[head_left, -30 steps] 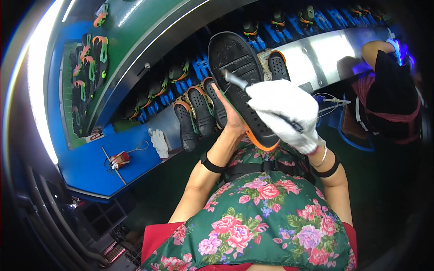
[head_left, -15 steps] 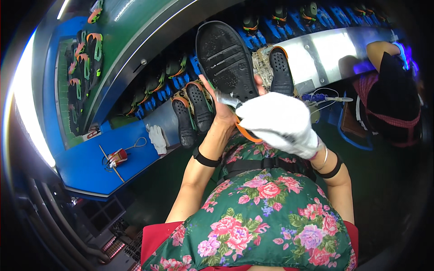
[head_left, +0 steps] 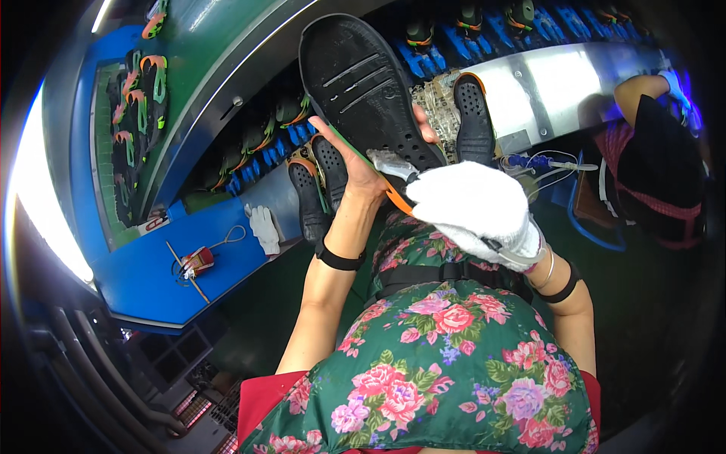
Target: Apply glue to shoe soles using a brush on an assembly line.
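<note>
A large black shoe sole [head_left: 363, 83] with an orange and green edge is held up in front of me, its holed inner face toward me. My bare left hand [head_left: 355, 170] grips it from below, fingers wrapped round both edges near the heel. My right hand [head_left: 473, 204], in a white glove, is closed round a small brush-like tool [head_left: 392, 163]. The wet-looking, pale grey tip of this tool lies by the sole's heel-end left edge; I cannot tell if it touches. Its handle is hidden in the glove. Glossy wet patches show on the sole.
More soles [head_left: 308, 198] rest on a metal ledge behind my left wrist, and another sole [head_left: 474, 117] stands right of mine. A blue table [head_left: 140, 272] holds a red object [head_left: 198, 261] and a white glove [head_left: 264, 229]. At right sits a co-worker [head_left: 654, 166].
The sole has shifted up and left with my left hand. My right hand has moved slightly down, and the tool's tip is a little farther right.
</note>
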`<state>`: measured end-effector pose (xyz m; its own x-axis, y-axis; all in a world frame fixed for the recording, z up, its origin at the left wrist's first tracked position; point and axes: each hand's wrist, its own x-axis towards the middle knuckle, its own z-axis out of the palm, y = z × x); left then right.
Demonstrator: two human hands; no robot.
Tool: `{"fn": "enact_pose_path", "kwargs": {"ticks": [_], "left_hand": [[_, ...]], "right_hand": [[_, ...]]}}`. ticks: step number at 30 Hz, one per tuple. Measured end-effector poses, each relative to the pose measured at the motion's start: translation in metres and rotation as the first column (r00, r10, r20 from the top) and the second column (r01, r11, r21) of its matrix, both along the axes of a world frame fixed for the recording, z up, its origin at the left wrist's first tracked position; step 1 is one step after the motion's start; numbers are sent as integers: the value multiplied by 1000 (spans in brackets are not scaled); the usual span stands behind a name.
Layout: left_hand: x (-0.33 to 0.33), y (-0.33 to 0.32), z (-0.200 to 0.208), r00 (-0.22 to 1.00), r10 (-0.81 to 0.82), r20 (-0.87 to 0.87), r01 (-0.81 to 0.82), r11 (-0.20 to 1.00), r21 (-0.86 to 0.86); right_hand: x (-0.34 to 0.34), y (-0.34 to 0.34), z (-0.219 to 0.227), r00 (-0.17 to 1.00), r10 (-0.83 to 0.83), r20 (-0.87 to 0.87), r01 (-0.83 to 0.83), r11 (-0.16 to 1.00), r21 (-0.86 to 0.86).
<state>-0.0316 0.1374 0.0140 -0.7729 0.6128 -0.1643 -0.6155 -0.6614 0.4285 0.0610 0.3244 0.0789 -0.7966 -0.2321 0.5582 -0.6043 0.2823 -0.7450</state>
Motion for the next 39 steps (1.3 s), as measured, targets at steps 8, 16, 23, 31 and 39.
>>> {"fn": "enact_pose_path", "kwargs": {"ticks": [8,16,23,31,39], "left_hand": [[-8,5,6,984,80,-159,-78,997,23],[-16,8,6,966,128,-226,-126,992,24],[-18,16,12,964,139,-225,-128,990,65],[-16,31,12,972,203,-118,-204,979,-2],[-22,31,15,960,149,-236,-127,986,105]], "right_hand": [[-1,10,1,997,-32,64,35,998,-47],[3,22,-9,996,21,83,-9,990,-137],[6,19,-1,995,-38,88,48,992,-115],[3,18,2,993,-85,82,90,993,-72],[5,25,4,982,-46,185,74,986,-147]]}}
